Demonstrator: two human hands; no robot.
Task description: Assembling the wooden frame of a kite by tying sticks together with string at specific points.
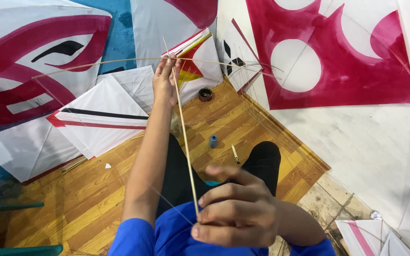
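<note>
Fingers (224, 208) of the right hand (236, 213) are pinched shut on the low end of a thin bamboo stick (186, 142). Up high, the left hand (165, 78) grips the top of that stick, right where it crosses a long bent stick (119, 61) that curves out to both sides. Both hands are closed tight on the sticks.

I think these sticks are very light and springy. They bend but could snap if pushed too hard. Holding near the ends and at the crossing looks like the safest way. A fine thread (172, 204) runs near the lower hand; it is hard to see.

Big white paper kites (105, 118) with red and black stripes lean on the wall. A huge red-and-white one (338, 57) hangs on the right. On the wooden floor (96, 189) stand a small blue spool (213, 141) and a little dark round pot (205, 94). A short pale stick (235, 154) lies beside the person's dark knee (264, 159).
</note>
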